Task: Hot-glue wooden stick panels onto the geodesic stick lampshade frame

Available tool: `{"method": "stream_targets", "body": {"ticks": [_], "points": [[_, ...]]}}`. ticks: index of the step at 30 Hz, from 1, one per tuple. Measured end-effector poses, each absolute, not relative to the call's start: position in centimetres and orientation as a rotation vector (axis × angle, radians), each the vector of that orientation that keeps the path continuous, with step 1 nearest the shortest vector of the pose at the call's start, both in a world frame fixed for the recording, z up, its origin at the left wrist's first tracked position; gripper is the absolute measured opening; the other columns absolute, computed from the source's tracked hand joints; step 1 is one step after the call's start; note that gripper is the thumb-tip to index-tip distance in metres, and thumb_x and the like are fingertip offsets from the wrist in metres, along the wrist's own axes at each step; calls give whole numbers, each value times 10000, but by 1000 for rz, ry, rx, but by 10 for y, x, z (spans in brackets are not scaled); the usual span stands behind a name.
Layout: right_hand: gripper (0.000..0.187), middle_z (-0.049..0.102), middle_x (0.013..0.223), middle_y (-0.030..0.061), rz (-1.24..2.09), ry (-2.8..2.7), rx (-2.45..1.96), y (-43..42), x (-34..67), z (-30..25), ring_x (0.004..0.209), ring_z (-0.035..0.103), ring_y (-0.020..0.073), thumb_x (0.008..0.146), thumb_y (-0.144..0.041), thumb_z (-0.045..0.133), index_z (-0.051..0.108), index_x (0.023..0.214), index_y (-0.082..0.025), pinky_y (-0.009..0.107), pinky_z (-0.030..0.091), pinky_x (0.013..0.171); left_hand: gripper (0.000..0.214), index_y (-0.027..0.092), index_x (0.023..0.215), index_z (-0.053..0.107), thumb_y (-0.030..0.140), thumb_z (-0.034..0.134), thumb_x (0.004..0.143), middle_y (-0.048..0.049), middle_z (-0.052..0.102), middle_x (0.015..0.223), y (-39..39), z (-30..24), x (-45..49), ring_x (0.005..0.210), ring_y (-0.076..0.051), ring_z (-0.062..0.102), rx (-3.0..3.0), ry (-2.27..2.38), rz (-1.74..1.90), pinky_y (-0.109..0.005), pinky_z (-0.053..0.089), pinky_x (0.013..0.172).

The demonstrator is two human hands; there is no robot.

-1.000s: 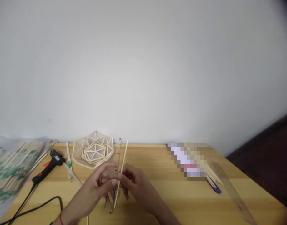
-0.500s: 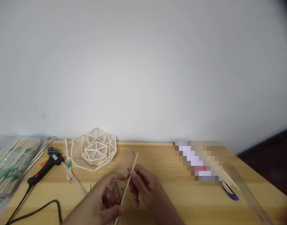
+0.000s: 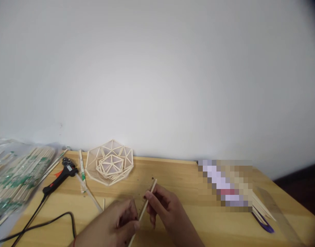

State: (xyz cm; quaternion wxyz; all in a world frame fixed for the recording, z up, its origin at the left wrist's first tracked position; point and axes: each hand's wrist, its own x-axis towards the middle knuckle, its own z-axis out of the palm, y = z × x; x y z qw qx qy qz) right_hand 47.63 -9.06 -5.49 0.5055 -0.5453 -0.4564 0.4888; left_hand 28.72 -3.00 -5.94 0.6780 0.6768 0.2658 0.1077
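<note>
A pale wooden chopstick [image 3: 144, 210] slants between my two hands, its upper end free. My right hand [image 3: 164, 210] pinches it near that upper end between thumb and fingers. Lower down, my left hand [image 3: 123, 219] has its thumb and curled fingers closed at the stick. The stick's lower end runs out of the frame. Under and beside the hands lies what looks like a clear ruler [image 3: 146, 188], mostly hidden. Behind the left hand stands an open bowl-like frame of glued sticks [image 3: 87, 164], with a smaller stick frame [image 3: 111, 164] inside it.
At the left lie a black glue gun [image 3: 57, 181] with its glue stick and cord [image 3: 57, 216], a wrapped chopstick pair [image 3: 82, 168] and bagged chopsticks [image 3: 26, 181]. To the right are loose sticks [image 3: 263, 207], a purple-handled tool [image 3: 267, 227] and a blurred-out patch [image 3: 224, 187].
My left index finger has drawn back from the upper part of the chopstick and curled in toward the thumb. The view has shifted, so the table's things sit further right.
</note>
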Motion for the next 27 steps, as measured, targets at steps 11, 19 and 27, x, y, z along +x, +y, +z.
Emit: {"method": "stream_targets", "body": {"ticks": [11,19,27], "points": [[518,560,617,-21,1182,-1160,-1320,-92,475,-60,495,544,104,907,-690,556,531,767,-191,236,482,495,178,192,854,522,336,621,892,11,538,773,-30,-55,285,691,-133,501,1563,590,246,-228,392,614],[553,572,705,-6,1195,-1159,-1450,-85,489,-65,536,562,124,871,-742,528,548,782,-196,255,468,498,147,173,875,595,307,563,928,13,557,758,-31,-45,287,698,-128,488,1628,652,219,-224,370,607],[473,414,572,-57,1037,-1212,-1896,-89,567,-66,490,399,128,796,-691,506,431,658,-245,282,352,487,413,172,831,605,497,432,1020,1,562,731,-32,-47,286,686,-134,526,1799,688,325,-234,403,632]]}}
